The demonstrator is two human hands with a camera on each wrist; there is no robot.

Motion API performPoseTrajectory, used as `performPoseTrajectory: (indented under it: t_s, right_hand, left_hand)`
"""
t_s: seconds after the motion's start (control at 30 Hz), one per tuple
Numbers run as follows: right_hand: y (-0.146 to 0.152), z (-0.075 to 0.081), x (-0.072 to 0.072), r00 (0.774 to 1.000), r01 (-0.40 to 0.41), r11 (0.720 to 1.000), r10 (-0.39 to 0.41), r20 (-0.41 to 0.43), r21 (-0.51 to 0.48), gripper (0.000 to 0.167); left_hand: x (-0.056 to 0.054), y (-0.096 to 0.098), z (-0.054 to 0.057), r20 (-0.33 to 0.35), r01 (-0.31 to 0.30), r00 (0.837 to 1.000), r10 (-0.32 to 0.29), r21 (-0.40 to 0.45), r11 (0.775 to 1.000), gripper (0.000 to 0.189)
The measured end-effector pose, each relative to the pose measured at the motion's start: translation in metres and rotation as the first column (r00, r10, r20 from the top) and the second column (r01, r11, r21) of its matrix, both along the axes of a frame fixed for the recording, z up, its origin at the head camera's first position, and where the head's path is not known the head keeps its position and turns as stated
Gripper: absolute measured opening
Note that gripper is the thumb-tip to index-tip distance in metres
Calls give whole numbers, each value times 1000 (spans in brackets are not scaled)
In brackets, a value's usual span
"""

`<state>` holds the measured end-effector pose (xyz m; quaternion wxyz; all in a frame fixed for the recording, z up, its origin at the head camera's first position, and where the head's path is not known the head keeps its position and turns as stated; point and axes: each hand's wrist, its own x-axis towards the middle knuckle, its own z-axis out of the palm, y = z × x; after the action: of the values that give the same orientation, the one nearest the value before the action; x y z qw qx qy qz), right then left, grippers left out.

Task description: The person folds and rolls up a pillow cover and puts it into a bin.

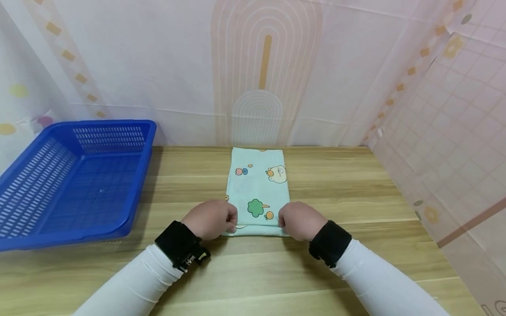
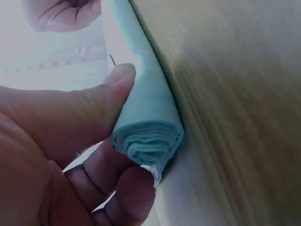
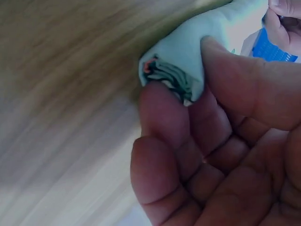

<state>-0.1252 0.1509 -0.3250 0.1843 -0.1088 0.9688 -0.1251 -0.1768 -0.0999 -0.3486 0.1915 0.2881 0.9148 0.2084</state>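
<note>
A pale mint cloth printed with a tree, a bear and flowers lies flat in a long strip on the wooden table, its near end turned into a roll. My left hand pinches the left end of that roll; in the left wrist view the thumb presses on top, beside the spiral of layers. At the opposite end, my right hand grips the roll between thumb and curled fingers. Folded layers show at that end in the right wrist view.
To the left stands a blue plastic basket with slotted sides. The wooden table reaches back to a patterned curtain, and a similar sheet hangs along the right side.
</note>
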Motion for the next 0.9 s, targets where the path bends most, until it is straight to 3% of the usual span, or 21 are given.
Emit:
performPoseTrajectory:
  t_s: [0.2,0.3,0.47,0.57,0.7,0.9]
  right_hand:
    - [1,0,-4,999,39,998,-37,30,-44,24]
    - [2,-2,-4,999,44,998,-43,24,-47,22]
    - [0,-6,5,998,-10,1000,10,-58,-8,16]
    - [-2,-9,13,986,-76,997,80,-149,32,17]
    - [-5,-12,23,942,-149,979,184,-282,142,20]
    - [-13,-21,31,881,-155,956,248,-404,250,17]
  left_hand:
    - [1,1,-1,-12,2,1000,-2,6,1000,30]
    - [2,2,-2,-38,16,999,-16,6,1000,30]
    - [10,4,-4,-120,44,992,-43,0,999,25]
    - [15,7,-5,-194,79,978,-78,-6,997,25]
    - [21,12,-7,-322,127,936,-138,-56,990,25]
    - [31,19,-8,-509,160,832,-219,-158,974,21]
